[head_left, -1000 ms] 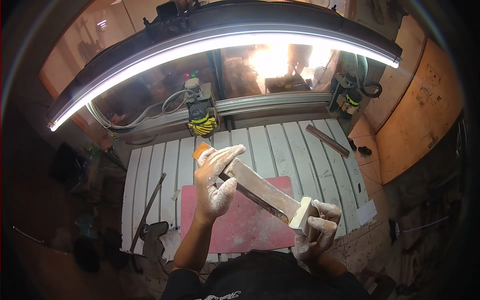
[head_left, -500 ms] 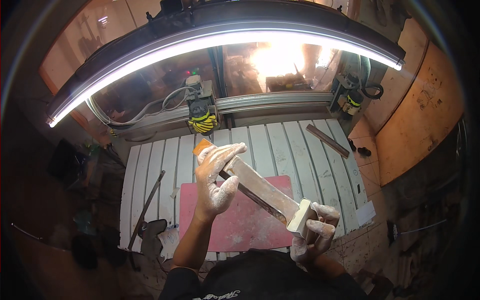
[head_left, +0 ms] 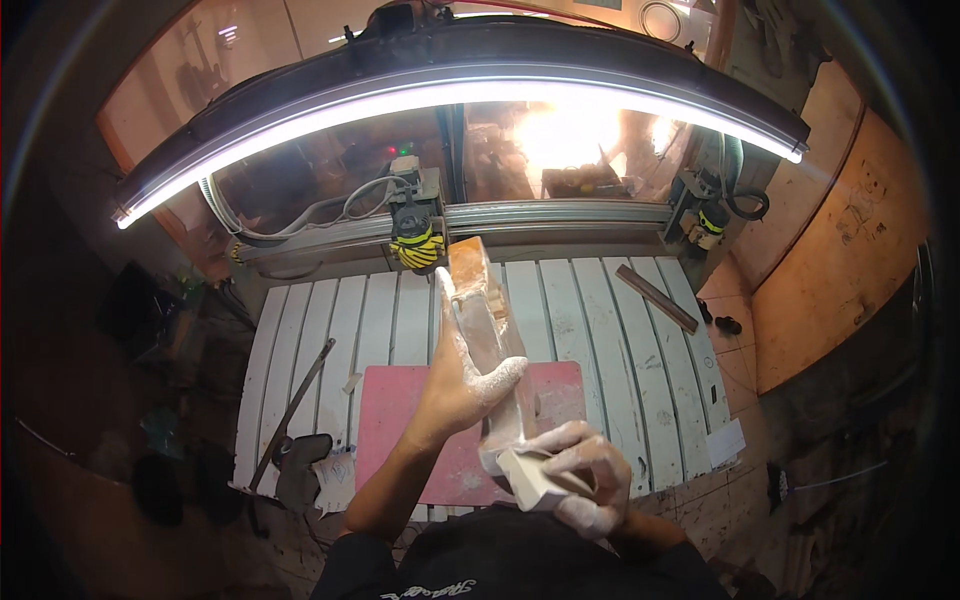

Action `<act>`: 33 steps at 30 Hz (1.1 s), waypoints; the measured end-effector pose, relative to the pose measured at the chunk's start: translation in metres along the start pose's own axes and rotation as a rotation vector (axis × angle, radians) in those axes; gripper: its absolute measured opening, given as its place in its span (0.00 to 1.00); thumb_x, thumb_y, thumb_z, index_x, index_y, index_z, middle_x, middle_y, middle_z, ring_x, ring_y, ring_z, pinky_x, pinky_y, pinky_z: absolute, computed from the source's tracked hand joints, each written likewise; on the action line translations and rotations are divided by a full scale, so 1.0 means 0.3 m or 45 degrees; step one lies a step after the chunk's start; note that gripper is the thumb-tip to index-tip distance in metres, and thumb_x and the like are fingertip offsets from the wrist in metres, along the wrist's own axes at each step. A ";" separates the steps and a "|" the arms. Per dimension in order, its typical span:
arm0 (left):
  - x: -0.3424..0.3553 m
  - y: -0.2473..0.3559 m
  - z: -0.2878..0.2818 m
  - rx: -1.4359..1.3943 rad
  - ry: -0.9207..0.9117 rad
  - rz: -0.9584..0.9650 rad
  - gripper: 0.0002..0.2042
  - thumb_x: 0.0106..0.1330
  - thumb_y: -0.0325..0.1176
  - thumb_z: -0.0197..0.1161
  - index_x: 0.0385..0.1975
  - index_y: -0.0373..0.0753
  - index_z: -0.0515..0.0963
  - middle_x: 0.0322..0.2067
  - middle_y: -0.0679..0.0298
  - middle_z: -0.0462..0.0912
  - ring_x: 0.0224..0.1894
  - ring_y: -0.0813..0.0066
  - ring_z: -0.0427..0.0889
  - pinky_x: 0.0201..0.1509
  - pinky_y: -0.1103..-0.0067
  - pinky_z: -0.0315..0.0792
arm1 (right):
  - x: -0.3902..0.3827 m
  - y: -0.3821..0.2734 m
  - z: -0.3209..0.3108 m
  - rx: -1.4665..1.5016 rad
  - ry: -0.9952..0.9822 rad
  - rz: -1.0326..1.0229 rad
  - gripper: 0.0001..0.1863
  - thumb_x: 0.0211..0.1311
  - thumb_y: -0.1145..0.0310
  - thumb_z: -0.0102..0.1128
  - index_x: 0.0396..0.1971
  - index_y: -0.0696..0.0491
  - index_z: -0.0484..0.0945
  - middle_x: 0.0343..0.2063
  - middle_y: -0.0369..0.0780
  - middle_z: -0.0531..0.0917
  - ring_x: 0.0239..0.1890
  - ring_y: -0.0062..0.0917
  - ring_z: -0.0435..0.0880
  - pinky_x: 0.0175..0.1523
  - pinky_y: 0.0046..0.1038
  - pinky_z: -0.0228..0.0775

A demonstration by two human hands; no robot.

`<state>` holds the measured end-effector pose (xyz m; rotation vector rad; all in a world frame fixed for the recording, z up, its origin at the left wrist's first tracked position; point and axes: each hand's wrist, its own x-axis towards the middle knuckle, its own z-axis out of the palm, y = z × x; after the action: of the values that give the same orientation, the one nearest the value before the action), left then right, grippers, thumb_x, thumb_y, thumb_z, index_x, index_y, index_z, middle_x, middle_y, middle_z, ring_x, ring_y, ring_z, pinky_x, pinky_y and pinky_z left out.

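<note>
My left hand point(head_left: 468, 385) wraps round a long wooden piece point(head_left: 486, 325), its thumb across the near part and its fingers along the left side. The piece is coated in pale dust and has an orange-brown far end. It is held up above the bench, pointing away from me. My right hand point(head_left: 592, 470) grips a cream-coloured block, like a sanding block point(head_left: 531, 481), at the near end of the wooden piece. Whether the block touches the wood is hard to make out. White dust covers the fingers of both hands.
Below lies a pink mat point(head_left: 400, 440) on a white slatted bench point(head_left: 300, 350). A dark bar point(head_left: 657, 298) rests at the far right, a long metal rod point(head_left: 293, 413) and a dark grey tool point(head_left: 303, 468) at the left. A machine head point(head_left: 415, 235) on a rail stands behind, under a bright tube lamp point(head_left: 460, 85).
The wooden piece has swung from a slant to pointing nearly straight away and has turned over. My right hand with the block has moved left, and my left hand has shifted right.
</note>
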<state>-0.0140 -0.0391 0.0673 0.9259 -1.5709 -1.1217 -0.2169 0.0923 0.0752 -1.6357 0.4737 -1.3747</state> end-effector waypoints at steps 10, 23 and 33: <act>-0.017 0.113 -0.086 0.076 -0.231 -0.124 0.56 0.57 0.31 0.73 0.83 0.29 0.40 0.79 0.49 0.58 0.80 0.62 0.58 0.83 0.67 0.50 | -0.008 0.099 -0.057 0.083 0.373 0.169 0.15 0.68 0.73 0.58 0.52 0.62 0.76 0.60 0.54 0.79 0.61 0.35 0.82 0.67 0.39 0.76; -0.066 0.213 -0.191 0.348 -0.173 0.073 0.50 0.54 0.32 0.72 0.81 0.34 0.57 0.59 0.42 0.83 0.63 0.59 0.82 0.71 0.71 0.68 | -0.072 0.158 -0.121 -0.095 0.597 0.293 0.14 0.70 0.68 0.57 0.49 0.61 0.78 0.54 0.48 0.84 0.49 0.24 0.81 0.60 0.31 0.74; 0.038 0.527 -0.320 0.890 -0.870 -0.199 0.50 0.55 0.34 0.72 0.81 0.37 0.55 0.43 0.42 0.87 0.46 0.49 0.89 0.55 0.67 0.78 | -0.154 0.243 -0.201 -0.015 0.797 0.397 0.15 0.73 0.66 0.58 0.51 0.61 0.79 0.47 0.42 0.85 0.44 0.20 0.81 0.54 0.29 0.76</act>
<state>0.0684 -0.0259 0.2328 1.1954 -2.5882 -1.0627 -0.2674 0.0672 -0.0138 -1.0514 1.0516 -1.6219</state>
